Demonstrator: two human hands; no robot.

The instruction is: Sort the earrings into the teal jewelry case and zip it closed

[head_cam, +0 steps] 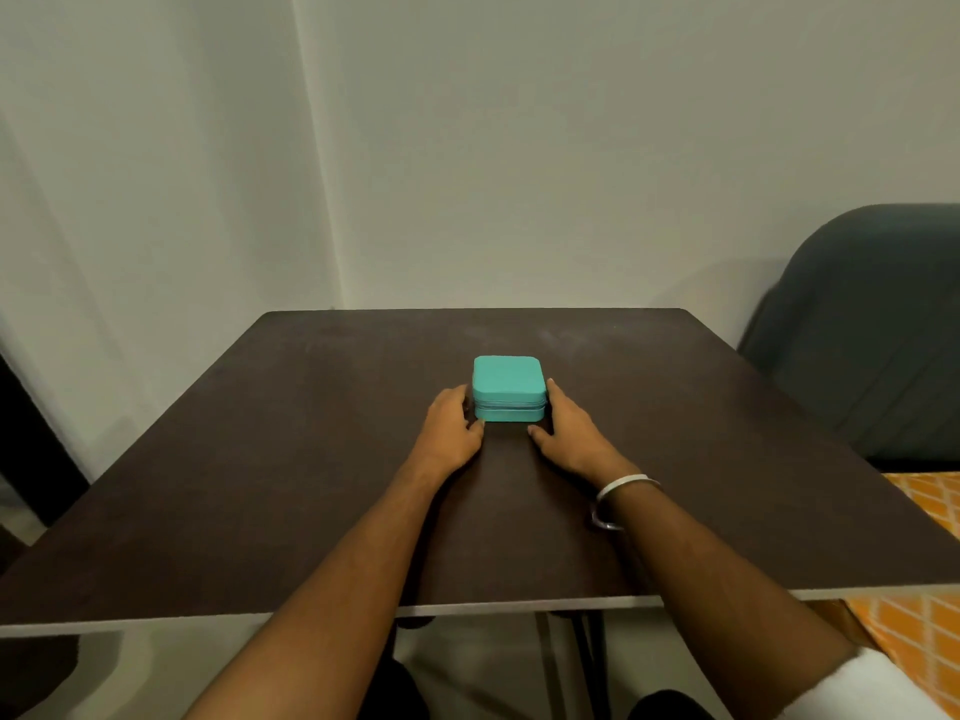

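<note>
While both hands (511, 433) loosely flank the closed teal jewelry case (509, 389), a careless unzip could skid it farther across the tabletop (260, 459).

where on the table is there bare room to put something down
Most of the table is bare: the left stretch from the left hand to the left edge, the right stretch beyond the right hand, and the far strip behind the case. It is crowded only at the middle, where both hands flank the case and the forearms cross the near edge.
</note>
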